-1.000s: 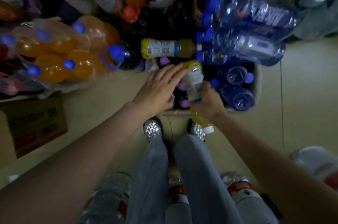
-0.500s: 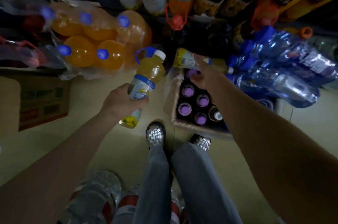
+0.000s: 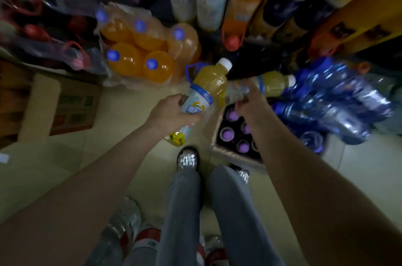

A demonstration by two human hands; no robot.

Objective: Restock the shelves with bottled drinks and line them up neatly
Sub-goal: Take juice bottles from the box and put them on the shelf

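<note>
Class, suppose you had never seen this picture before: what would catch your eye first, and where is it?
At centre, the left hand grips a yellow juice bottle with a white cap, while the right hand takes hold of a second one lying beside it. Upper left sits a wrapped pack of orange drinks with blue caps.

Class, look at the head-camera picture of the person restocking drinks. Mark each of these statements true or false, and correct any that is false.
1. The left hand grips a yellow juice bottle with a white cap. True.
2. The right hand hangs idle beside the leg. False: it reaches forward to a second juice bottle lying above the cardboard box.
3. The bottles standing in the box have purple caps. True.
4. The shrink-wrapped orange drink bottles have red caps. False: their caps are blue.
5. The blue water bottles lie to the left of the box. False: they lie to its right.
</note>
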